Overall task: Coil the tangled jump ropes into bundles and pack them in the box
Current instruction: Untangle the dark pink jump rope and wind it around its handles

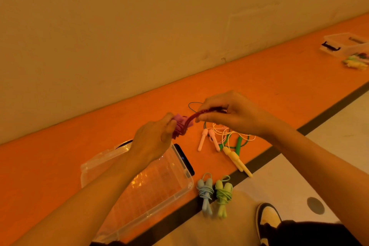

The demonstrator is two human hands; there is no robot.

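Squeezing the pink-handled dark red jump rope (189, 119) in the left grip (152, 139), pinching its cord in the right grip (231, 115) to wind a tidy bundle

Setting: indoor sports or play hall, seen at floor level. Evidence: orange floor (259, 78) with a dark boundary line (329, 110) dividing it from a pale floor section (339, 146) marked with a grey dot (315, 205); plain bare wall (139, 26); jump ropes (233, 156), loose and coiled, on the floor; clear plastic storage box (179, 189), a second box (339, 46) further along; a sneaker (267, 217).
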